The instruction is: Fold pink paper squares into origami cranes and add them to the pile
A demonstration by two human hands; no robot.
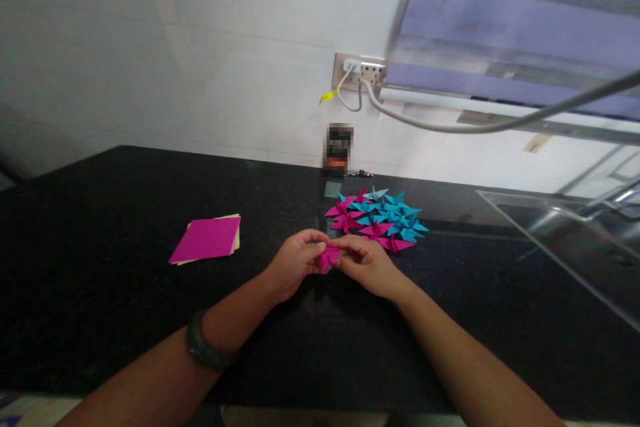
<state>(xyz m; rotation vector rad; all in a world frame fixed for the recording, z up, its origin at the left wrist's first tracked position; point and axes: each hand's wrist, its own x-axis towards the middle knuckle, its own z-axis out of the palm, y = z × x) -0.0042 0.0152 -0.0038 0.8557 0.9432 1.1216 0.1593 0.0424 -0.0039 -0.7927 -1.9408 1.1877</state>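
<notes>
Between both hands is a small pink folded paper (329, 257), held just above the dark counter. My left hand (296, 263) grips its left side, with the thumb on the near face. On the other side, my right hand (369, 263) pinches the paper between thumb and fingers. Part of the folds is covered by my fingertips. Just beyond my right hand sits a cluster of several origami cranes (384, 215), pink, blue and one pale blue. A stack of square origami paper (206, 240), pink on top with yellow edges below, lies to the left.
A dark stone counter (125, 320) runs beneath everything. A blurred-out dark box (339, 148) stands against the wall at the back. Above it, a wall socket (359, 72) has a plug and a grey cable (450, 125). To the right is a metal sink (575, 233).
</notes>
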